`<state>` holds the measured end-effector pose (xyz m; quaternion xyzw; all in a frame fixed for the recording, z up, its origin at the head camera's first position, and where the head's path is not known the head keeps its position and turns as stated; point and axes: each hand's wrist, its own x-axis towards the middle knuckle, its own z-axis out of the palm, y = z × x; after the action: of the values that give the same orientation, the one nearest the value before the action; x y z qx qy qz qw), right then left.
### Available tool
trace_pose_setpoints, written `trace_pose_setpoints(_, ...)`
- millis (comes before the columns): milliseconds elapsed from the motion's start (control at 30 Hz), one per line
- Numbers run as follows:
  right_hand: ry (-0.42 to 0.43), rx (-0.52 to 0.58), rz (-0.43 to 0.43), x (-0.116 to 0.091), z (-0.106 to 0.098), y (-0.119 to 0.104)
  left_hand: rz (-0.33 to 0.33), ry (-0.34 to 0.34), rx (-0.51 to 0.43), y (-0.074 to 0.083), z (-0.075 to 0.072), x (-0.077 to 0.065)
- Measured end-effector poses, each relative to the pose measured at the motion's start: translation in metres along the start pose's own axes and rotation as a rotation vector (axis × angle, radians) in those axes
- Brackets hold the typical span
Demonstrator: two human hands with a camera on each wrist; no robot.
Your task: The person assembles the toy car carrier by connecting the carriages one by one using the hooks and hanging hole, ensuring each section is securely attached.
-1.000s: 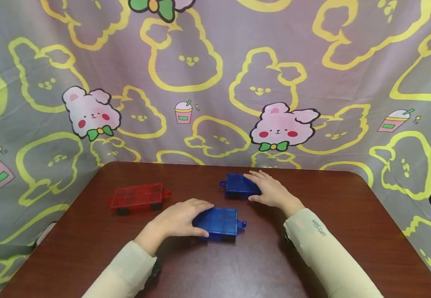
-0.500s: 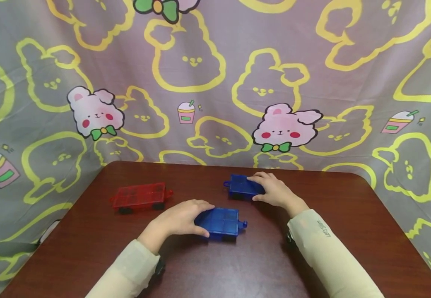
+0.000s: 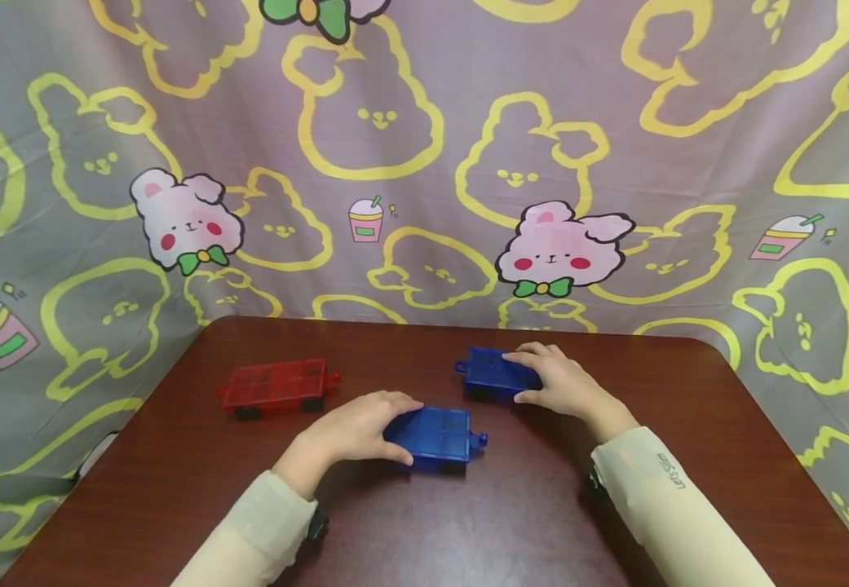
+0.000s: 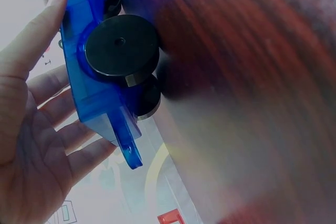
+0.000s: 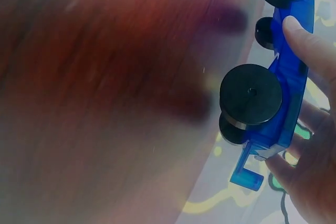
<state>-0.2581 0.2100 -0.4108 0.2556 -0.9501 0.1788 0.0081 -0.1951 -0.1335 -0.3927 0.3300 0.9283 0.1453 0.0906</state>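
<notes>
My left hand point(image 3: 361, 432) grips the nearer blue toy wagon point(image 3: 442, 436) by its left end, thumb along the near side and fingers over the far side. This wagon is see-through plastic, and its small knob-like coupling points right. In the left wrist view its black wheels point(image 4: 122, 45) face the table. My right hand point(image 3: 559, 379) holds the second blue toy wagon point(image 3: 493, 371), farther back and to the right. The loop at that wagon's left end points left. The right wrist view shows its black wheels point(image 5: 251, 95) and a hooked coupling point(image 5: 247, 177) at the end near the palm.
A red see-through toy wagon point(image 3: 275, 385) stands at the left of the brown table point(image 3: 424, 530), with couplings at both ends. Behind the table hangs a grey curtain point(image 3: 409, 196) printed with yellow outlines and rabbit heads.
My right hand has drawn the farther blue wagon to the right and slightly nearer. The left hand, the nearer blue wagon and the red one stay practically in place.
</notes>
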Motion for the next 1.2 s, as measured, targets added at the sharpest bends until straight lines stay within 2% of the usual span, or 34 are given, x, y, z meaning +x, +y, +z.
trace_pose_setpoints(400, 0.053, -0.061, 0.000, -0.033, -0.021, 0.005, 0.006, 0.000, -0.009, -0.001, 0.000, 0.002)
trace_pose_setpoints(700, 0.112, -0.102, -0.045, -0.063, -0.031, 0.006, 0.005, -0.002, -0.008, -0.001, -0.001, 0.003)
trace_pose_setpoints(900, 0.120, -0.109, -0.069, -0.079, -0.031, 0.006, -0.014, -0.003, -0.012, -0.001, -0.001, 0.003)
trace_pose_setpoints(1200, 0.084, -0.106, -0.075, -0.094, -0.024, -0.003, -0.021, -0.001, -0.028, -0.002, 0.001, 0.001)
